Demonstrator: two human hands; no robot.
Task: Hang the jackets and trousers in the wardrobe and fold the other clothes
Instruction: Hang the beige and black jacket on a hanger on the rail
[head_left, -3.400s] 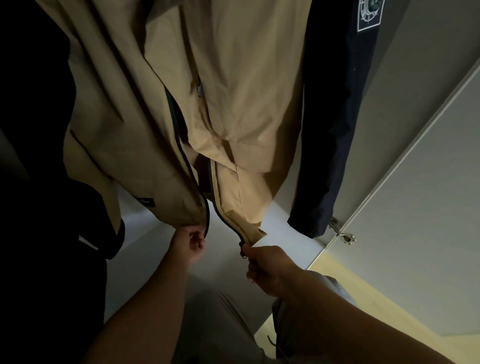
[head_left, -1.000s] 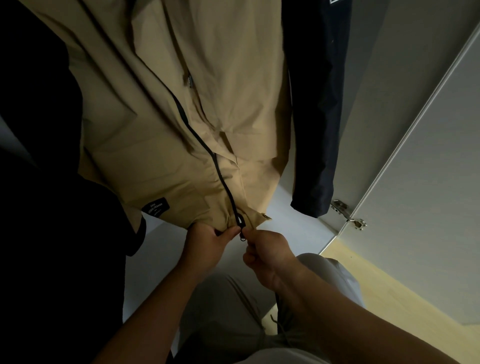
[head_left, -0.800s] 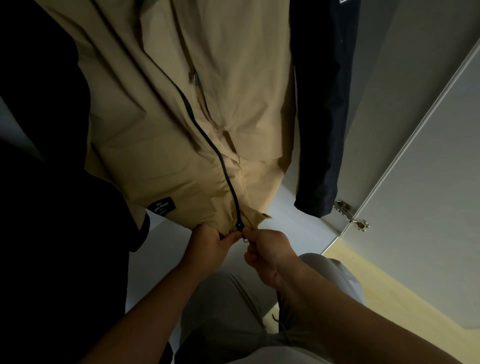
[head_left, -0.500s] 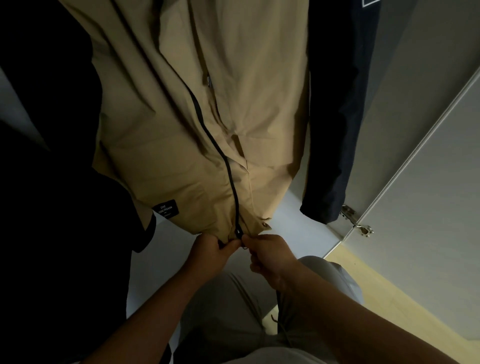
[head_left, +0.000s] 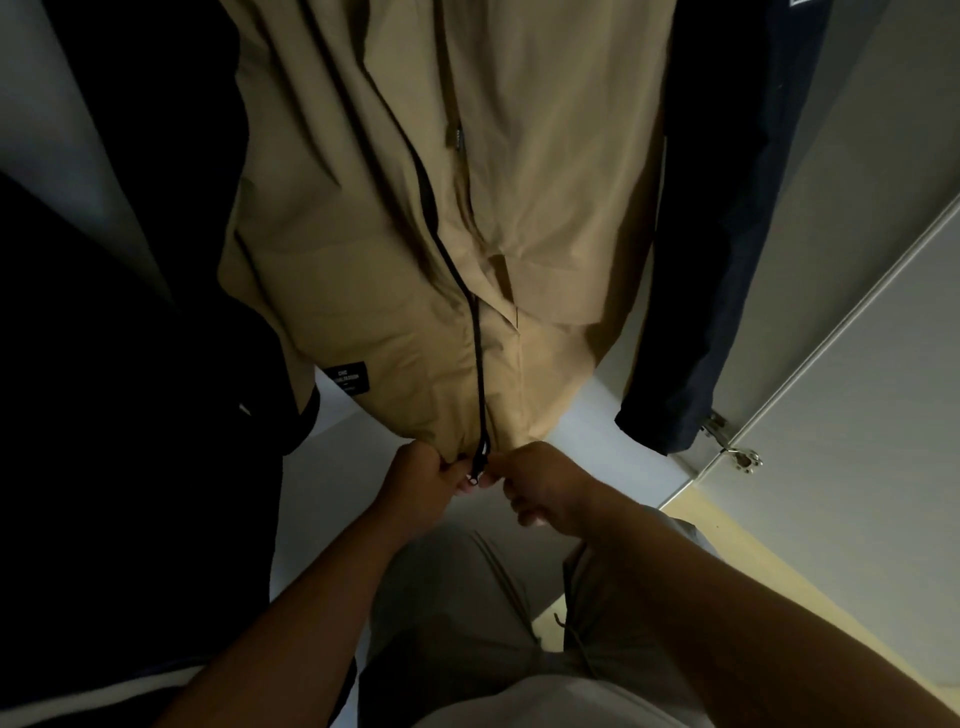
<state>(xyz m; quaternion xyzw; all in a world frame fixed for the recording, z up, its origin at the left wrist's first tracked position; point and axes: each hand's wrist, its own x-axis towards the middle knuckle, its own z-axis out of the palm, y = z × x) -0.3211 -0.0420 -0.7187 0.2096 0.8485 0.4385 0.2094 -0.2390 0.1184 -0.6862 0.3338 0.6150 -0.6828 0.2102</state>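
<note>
1. The tan jacket (head_left: 415, 234) hangs in the wardrobe (head_left: 883, 156), between a black garment (head_left: 130, 312) and a navy jacket (head_left: 727, 260).
2. The left grip (head_left: 415, 478) pinches its hem beside the zip (head_left: 480, 452). The right grip (head_left: 540, 483) pinches the zip's bottom end.
3. Hanging looks done here, with the zip barely begun. No trousers or folding show.

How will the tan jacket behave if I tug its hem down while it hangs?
Probably floppy: the tan jacket hangs in soft creases and bunches where the left hand and right hand pinch its hem. Likely light, since it drapes thinly. A push would probably swing it against the navy sleeve beside it.
</note>
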